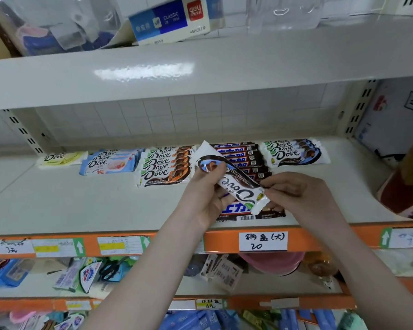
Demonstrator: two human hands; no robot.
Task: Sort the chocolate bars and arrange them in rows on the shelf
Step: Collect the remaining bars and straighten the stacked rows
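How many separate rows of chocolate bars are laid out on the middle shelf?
5, left to right along the back: yellow Dove row, light blue Dove row, white-and-orange Dove row, dark brown bar row partly hidden behind the held bar, white-and-blue Dove row.

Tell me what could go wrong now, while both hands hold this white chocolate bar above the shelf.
1. The white bar is held upside down; placed so, it may not match the blue-marked stack at the back right.
2. The dark bar lies under the hands near the shelf edge and might be knocked off.
3. The left hand could brush the dark row.
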